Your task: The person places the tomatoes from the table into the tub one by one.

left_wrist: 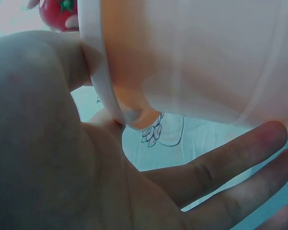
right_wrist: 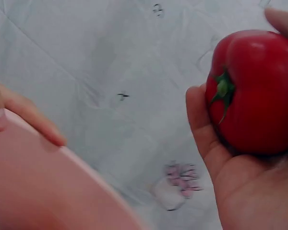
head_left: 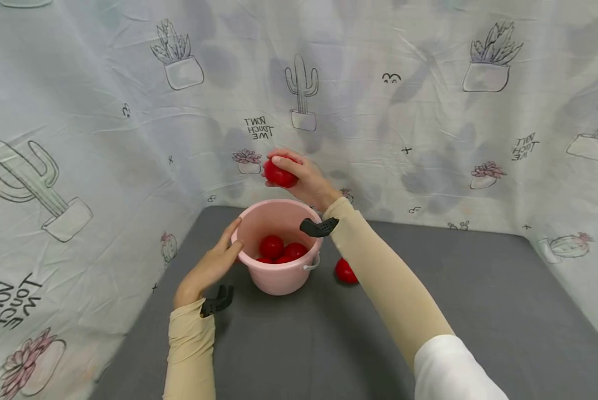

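Observation:
My right hand (head_left: 304, 178) holds a red tomato (head_left: 279, 171) in the air above the far side of a pink bucket (head_left: 279, 280). In the right wrist view the tomato (right_wrist: 254, 91) shows its green stem, with fingers and thumb around it. My left hand (head_left: 211, 272) grips the bucket's left rim. Its thumb and one finger are at the rim in the left wrist view, while other fingers (left_wrist: 221, 167) extend along the outside wall. Inside the bucket lie several red tomatoes (head_left: 272, 246).
One more red tomato (head_left: 346, 271) lies on the grey table (head_left: 479, 311) right of the bucket, partly hidden by my right forearm. A white handle (head_left: 313, 263) hangs at the bucket's right side. Cactus-printed cloth (head_left: 359, 100) walls the back and sides.

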### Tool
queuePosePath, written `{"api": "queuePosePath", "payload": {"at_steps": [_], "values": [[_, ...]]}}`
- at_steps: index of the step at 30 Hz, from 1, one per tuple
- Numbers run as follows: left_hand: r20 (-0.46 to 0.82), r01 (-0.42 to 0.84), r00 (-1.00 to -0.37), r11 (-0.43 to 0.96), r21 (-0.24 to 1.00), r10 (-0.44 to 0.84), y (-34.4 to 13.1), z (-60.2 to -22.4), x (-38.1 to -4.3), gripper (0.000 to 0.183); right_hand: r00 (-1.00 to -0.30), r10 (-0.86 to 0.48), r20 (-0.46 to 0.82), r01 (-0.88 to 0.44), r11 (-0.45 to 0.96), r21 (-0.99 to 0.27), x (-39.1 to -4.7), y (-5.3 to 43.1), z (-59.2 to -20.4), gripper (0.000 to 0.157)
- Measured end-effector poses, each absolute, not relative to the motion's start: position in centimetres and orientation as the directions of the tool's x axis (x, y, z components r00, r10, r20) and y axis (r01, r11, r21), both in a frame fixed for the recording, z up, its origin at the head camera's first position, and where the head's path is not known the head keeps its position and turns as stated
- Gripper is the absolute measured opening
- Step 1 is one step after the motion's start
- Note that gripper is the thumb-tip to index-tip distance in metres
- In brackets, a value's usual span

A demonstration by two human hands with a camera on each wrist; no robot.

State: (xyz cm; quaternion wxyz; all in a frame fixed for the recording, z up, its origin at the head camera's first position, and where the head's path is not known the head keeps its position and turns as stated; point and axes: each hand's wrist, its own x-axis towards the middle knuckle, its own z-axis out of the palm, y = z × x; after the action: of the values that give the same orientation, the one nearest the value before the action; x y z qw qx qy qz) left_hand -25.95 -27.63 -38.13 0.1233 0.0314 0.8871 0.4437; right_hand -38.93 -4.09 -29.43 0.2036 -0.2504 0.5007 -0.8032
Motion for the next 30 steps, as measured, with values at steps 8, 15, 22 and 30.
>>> {"api": "queuePosePath", "payload": {"at_steps": [8, 15, 22, 30], "values": [[-0.211, -0.072, -0.963, 0.594, 0.801, 0.167, -27.2, -38.7, -25.9, 0.063, -0.778, -0.612, 0.141, 0.141, -0.389, -0.910, -39.5, -6.0, -33.1, 0.019], [-0.224, -0.088, -0.959, 0.572, 0.815, 0.172, -27.0, -38.7, -26.2, 0.063, -0.769, -0.633, 0.085, 0.155, -0.314, -0.937, -39.6, -6.0, -34.7, 0.019], [-0.220, -0.081, -0.959, 0.564, 0.822, 0.182, -27.6, -38.4, -26.1, 0.063, -0.716, -0.698, 0.034, 0.105, -0.156, -0.982, -39.5, -6.2, -35.2, 0.030], [-0.228, -0.093, -0.960, 0.589, 0.803, 0.159, -27.5, -38.1, -26.1, 0.062, -0.580, -0.769, -0.267, 0.145, 0.225, -0.963, -38.8, -6.1, -36.1, 0.042]]}}
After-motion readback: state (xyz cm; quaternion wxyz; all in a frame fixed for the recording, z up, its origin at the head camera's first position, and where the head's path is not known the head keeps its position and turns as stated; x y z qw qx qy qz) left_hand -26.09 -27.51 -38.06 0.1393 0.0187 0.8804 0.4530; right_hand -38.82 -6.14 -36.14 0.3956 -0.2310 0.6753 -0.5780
